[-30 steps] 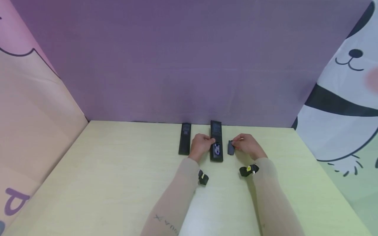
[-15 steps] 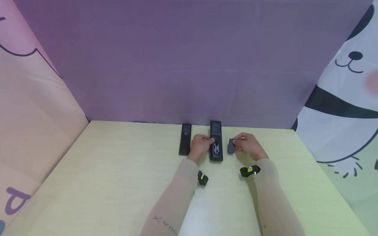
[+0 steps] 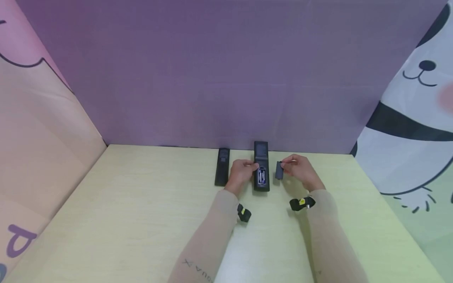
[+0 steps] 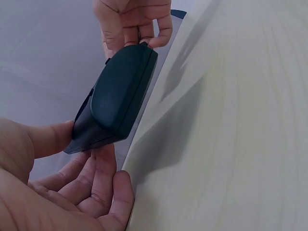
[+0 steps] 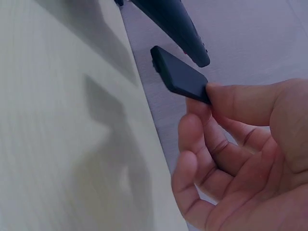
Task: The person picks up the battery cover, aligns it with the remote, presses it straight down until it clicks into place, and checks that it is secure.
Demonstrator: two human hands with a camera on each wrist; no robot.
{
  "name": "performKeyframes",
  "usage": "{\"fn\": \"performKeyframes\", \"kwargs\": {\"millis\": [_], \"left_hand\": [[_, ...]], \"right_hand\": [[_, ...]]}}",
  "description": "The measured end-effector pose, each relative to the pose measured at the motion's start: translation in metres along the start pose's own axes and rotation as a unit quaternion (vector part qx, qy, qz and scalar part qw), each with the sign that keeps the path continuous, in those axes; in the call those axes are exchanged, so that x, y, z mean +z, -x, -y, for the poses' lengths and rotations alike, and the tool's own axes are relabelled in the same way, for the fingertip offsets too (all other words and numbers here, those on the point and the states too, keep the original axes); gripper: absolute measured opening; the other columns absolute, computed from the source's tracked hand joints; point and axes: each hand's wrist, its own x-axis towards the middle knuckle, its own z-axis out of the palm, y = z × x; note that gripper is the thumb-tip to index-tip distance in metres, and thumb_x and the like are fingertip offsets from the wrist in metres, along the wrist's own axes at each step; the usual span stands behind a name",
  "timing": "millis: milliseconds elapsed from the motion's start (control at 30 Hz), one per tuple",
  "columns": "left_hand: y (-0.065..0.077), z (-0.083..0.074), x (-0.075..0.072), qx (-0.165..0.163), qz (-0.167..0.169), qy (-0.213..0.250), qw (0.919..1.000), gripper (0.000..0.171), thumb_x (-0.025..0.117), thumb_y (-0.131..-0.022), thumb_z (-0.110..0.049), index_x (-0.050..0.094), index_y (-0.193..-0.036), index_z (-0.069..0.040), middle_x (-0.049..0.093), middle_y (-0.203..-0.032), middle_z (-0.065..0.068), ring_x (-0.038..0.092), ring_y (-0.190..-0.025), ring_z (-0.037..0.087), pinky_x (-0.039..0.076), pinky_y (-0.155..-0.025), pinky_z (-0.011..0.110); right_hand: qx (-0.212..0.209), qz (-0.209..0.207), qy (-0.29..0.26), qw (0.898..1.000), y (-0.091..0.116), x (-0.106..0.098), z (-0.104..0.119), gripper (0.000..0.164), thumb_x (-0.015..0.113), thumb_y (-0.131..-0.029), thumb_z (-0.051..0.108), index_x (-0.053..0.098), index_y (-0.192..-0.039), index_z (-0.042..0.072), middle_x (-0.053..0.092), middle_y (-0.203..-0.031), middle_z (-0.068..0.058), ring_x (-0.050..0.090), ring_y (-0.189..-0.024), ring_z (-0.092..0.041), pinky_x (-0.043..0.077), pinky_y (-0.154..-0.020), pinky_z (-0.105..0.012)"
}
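Note:
My left hand [image 3: 242, 175] grips a black remote control [image 3: 261, 151] by its left edge, thumb on top and fingers beneath. Its back faces up, and batteries [image 3: 262, 176] show in the uncovered compartment. In the left wrist view the remote's near end [image 4: 120, 96] is raised above the table. To its right, my right hand [image 3: 301, 171] pinches the small dark battery cover [image 3: 279, 170] between thumb and fingers. The right wrist view shows this cover [image 5: 180, 77] held in the air, apart from the remote [image 5: 173, 24].
A second black remote [image 3: 222, 167] lies on the pale wooden table [image 3: 141, 212], left of my left hand. Behind the table's back edge stands a purple wall panel [image 3: 226, 78]. Printed panels flank both sides, the right one with a panda [image 3: 421, 122].
My left hand has lifted the remote a little and shifted it right. My right hand has raised the battery cover and moved it slightly right. The second remote has stayed put.

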Motion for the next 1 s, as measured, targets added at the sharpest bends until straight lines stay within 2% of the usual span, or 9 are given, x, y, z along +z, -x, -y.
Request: {"fn": "performKeyframes", "kwargs": {"millis": [233, 533, 800, 1000], "left_hand": [[0.0, -0.001, 0.0, -0.005, 0.014, 0.024, 0.9996, 0.029, 0.074, -0.094, -0.018, 0.073, -0.119, -0.002, 0.075, -0.108, 0.012, 0.062, -0.084, 0.014, 0.048, -0.077, 0.025], [0.001, -0.001, 0.001, -0.006, 0.017, 0.042, 0.9989, 0.028, 0.074, -0.094, -0.016, 0.073, -0.117, -0.001, 0.076, -0.107, 0.013, 0.063, -0.083, 0.014, 0.047, -0.078, 0.024], [0.001, -0.001, 0.001, -0.002, 0.02, 0.052, 0.9985, 0.027, 0.074, -0.094, -0.015, 0.073, -0.116, 0.0, 0.074, -0.107, 0.012, 0.061, -0.083, 0.014, 0.047, -0.078, 0.025], [0.001, -0.002, 0.0, -0.002, 0.019, 0.051, 0.9985, 0.027, 0.074, -0.094, -0.016, 0.073, -0.117, -0.001, 0.075, -0.11, 0.013, 0.062, -0.087, 0.014, 0.049, -0.085, 0.027]], "right_hand": [[-0.002, -0.023, 0.009, 1.0, 0.005, -0.003, 0.008, 0.023, 0.059, -0.102, 0.015, 0.063, -0.119, 0.0, 0.073, -0.115, -0.016, 0.066, -0.093, -0.022, 0.044, -0.092, -0.038], [0.001, -0.02, 0.003, 1.0, 0.007, -0.006, 0.015, 0.023, 0.058, -0.103, 0.016, 0.062, -0.119, 0.0, 0.068, -0.125, -0.021, 0.066, -0.101, -0.031, 0.041, -0.102, -0.048], [0.004, -0.024, 0.002, 1.0, 0.009, -0.009, 0.019, 0.019, 0.058, -0.103, 0.018, 0.063, -0.115, 0.005, 0.07, -0.122, -0.016, 0.066, -0.099, -0.029, 0.041, -0.103, -0.048], [-0.006, -0.022, -0.009, 1.0, 0.01, -0.011, 0.022, 0.023, 0.06, -0.103, 0.018, 0.063, -0.117, 0.001, 0.068, -0.125, -0.019, 0.066, -0.092, -0.022, 0.041, -0.102, -0.045]]}}
